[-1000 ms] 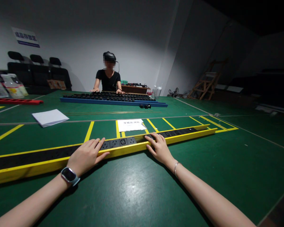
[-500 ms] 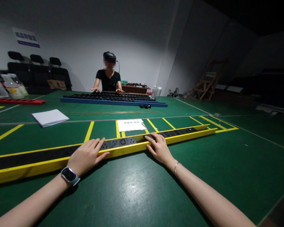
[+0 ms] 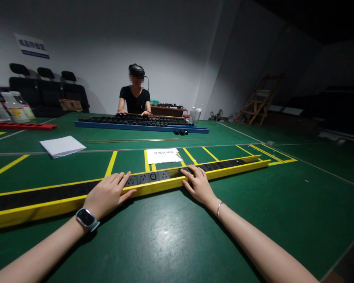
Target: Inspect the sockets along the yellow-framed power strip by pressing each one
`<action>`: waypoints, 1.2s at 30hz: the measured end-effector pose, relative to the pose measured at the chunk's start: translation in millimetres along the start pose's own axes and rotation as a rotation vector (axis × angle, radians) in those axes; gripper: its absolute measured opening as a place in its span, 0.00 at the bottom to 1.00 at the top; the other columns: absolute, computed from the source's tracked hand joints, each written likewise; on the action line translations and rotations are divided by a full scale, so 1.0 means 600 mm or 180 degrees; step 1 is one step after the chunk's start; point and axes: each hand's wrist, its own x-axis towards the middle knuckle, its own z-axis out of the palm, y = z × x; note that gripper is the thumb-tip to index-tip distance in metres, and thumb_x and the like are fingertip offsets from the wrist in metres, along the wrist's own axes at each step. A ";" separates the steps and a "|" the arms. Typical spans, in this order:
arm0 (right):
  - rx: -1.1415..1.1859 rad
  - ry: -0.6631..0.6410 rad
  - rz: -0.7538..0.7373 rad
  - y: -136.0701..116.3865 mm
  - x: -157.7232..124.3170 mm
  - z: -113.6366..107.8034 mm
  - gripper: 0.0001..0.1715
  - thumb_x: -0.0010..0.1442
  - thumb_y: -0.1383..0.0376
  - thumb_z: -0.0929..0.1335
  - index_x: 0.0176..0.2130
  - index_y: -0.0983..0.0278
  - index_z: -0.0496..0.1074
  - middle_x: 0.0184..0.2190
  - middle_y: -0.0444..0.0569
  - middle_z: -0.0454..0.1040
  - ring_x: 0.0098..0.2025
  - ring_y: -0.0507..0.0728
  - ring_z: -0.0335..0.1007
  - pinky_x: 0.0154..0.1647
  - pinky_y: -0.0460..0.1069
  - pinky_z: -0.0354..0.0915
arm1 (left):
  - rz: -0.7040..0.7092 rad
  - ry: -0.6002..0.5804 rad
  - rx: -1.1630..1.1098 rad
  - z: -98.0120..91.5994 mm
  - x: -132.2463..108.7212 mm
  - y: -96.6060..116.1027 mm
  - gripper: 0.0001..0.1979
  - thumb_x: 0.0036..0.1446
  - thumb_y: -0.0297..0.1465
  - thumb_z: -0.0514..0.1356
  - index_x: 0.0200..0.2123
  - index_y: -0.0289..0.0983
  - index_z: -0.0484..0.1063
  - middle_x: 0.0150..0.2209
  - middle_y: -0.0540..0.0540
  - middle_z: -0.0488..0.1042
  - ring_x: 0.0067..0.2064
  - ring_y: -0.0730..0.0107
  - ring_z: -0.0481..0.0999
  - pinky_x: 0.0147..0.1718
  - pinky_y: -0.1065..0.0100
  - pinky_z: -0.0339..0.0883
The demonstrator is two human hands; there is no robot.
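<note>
A long yellow rail (image 3: 238, 168) lies across the green table (image 3: 171, 236) in front of me, with black socket modules (image 3: 149, 177) set in its channel. My left hand (image 3: 107, 194), with a smartwatch on the wrist, rests flat on the rail just left of the modules, fingers stretched out. Just right of the modules, my right hand (image 3: 198, 184), a thin bracelet on its wrist, lies on the rail with fingers spread over the black channel. Neither hand holds anything.
A white label sheet (image 3: 163, 155) lies beyond the rail, and a paper stack (image 3: 61, 146) at the left. Across the table a person (image 3: 135, 96) in black sits at a blue rail (image 3: 141, 127) full of black modules. Chairs (image 3: 47, 88) line the wall; a wooden ladder (image 3: 256, 100) stands at right.
My hands have not moved. The person opposite has drawn both hands in closer over the blue rail.
</note>
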 end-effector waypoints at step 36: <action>-0.0026 -0.0029 -0.0017 0.003 0.000 0.004 0.24 0.66 0.57 0.63 0.60 0.57 0.64 0.57 0.56 0.63 0.61 0.63 0.56 0.61 0.63 0.53 | 0.0046 0.0015 0.0228 0.000 0.000 0.000 0.34 0.61 0.51 0.49 0.57 0.29 0.66 0.48 0.34 0.76 0.47 0.52 0.76 0.45 0.55 0.70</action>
